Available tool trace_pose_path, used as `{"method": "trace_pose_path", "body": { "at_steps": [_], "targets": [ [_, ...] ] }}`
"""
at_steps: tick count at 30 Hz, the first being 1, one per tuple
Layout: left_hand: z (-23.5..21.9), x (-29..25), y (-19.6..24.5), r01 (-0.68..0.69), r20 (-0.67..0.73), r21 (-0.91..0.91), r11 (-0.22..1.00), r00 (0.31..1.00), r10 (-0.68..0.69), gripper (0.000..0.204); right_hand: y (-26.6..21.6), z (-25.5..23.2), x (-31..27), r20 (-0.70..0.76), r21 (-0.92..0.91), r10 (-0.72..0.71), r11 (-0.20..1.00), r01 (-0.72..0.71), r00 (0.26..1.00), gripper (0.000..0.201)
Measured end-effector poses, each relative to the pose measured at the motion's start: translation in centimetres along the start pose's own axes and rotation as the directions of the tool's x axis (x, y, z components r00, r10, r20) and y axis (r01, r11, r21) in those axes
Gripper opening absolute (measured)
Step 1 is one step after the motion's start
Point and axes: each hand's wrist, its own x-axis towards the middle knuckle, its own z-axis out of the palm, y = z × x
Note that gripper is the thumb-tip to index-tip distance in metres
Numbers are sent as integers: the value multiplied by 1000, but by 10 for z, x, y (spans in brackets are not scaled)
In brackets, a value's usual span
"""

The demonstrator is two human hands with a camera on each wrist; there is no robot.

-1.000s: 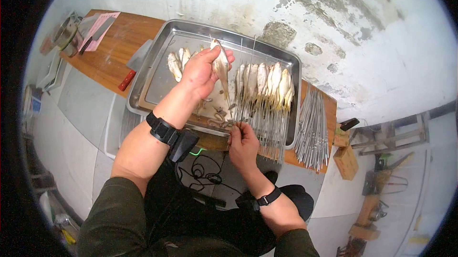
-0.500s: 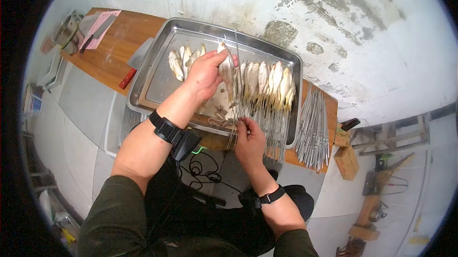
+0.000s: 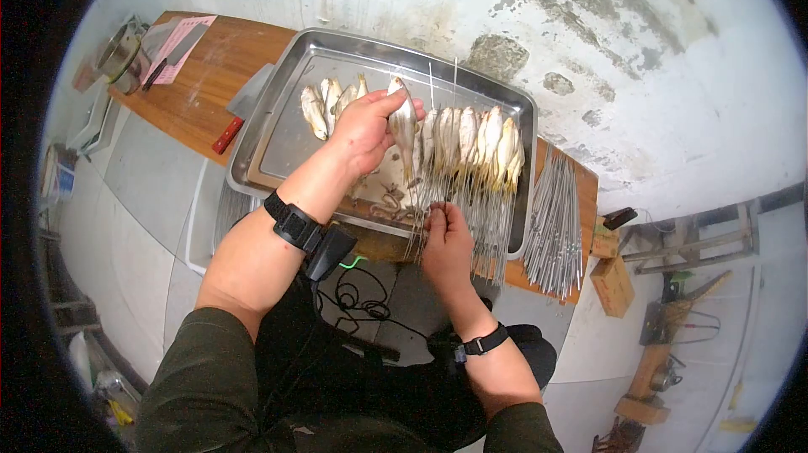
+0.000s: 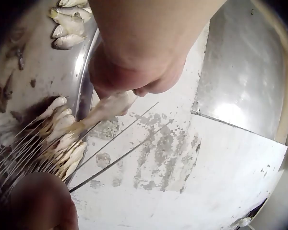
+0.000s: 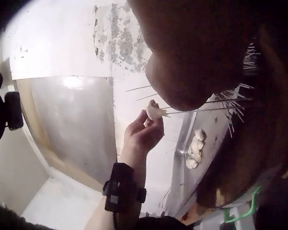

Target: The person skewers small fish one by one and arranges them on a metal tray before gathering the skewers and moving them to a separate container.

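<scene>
In the head view my left hand grips a small silvery fish, head up, thumb across its upper body, over the tray. A thin skewer meets its tail end in the right wrist view. My right hand pinches metal skewers at the tray's near edge. Two skewer tips stick up between the held fish and a row of skewered fish, whose skewers hang over the near edge. The left wrist view shows the held fish partly covered by my left hand.
The steel tray stands on a wooden table. Loose fish lie at its left, with dark scraps near the front. A red-handled cleaver lies left of the tray, a bundle of skewers on the right.
Both hands have shifted slightly right, the right hand more. A tip showing above the held fish's head earlier is no longer visible. The upright skewers beside it have shifted.
</scene>
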Motion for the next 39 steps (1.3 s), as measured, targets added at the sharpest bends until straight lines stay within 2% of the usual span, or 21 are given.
{"method": "trace_pose_path", "body": {
  "at_steps": [3,5,7,11,14,18,20,21,23,24,26,29,31,33,34,39],
  "targets": [
    [-1,0,-1,11,11,-5,1000,1000,-11,23,6,2,1,-28,104,-34,994,37,999,21],
    [-1,-1,-2,19,25,-13,1000,1000,-19,23,8,3,-1,76,124,-26,992,16,997,18],
    [0,-1,-3,37,-2,-15,999,999,-37,24,12,6,-3,103,190,-28,982,8,994,16],
    [-6,5,-7,54,31,-7,998,998,-54,25,12,5,-6,161,319,-12,947,-40,987,14],
    [-5,4,-4,86,70,-21,996,994,-84,25,12,3,-8,118,387,-10,921,-37,993,15],
    [-7,8,-9,112,91,-10,994,990,-111,26,15,-3,-7,97,390,37,918,-72,995,16],
    [-7,6,-8,139,-29,152,979,990,-136,28,24,-10,-2,-58,323,28,946,-8,998,16],
    [-9,7,-7,141,-27,152,978,990,-138,28,27,-16,2,-60,322,30,947,-9,998,16],
    [-14,10,-3,121,-61,236,964,992,-109,30,31,-31,14,-202,318,30,947,36,979,15],
    [-14,9,1,112,-53,244,963,993,-102,28,34,-41,19,-206,319,32,947,37,978,15],
    [-22,14,6,104,-51,249,963,994,-94,24,38,-60,26,-176,391,204,912,-122,963,14],
    [-25,12,10,95,-80,255,962,994,-77,19,39,-76,34,-198,467,265,872,-146,944,21],
    [-27,11,12,82,-90,265,961,994,-60,20,39,-82,39,-190,460,249,877,-138,950,24],
    [-28,10,14,81,-83,266,961,995,-61,20,41,-85,46,-281,443,210,894,-68,936,25],
    [-29,10,15,78,-77,265,961,995,-60,21,41,-90,48,-286,393,260,910,-135,922,25],
    [-39,13,17,74,-54,267,961,997,-62,21,48,-102,57,-201,443,353,865,-237,914,23]
  ]
}}
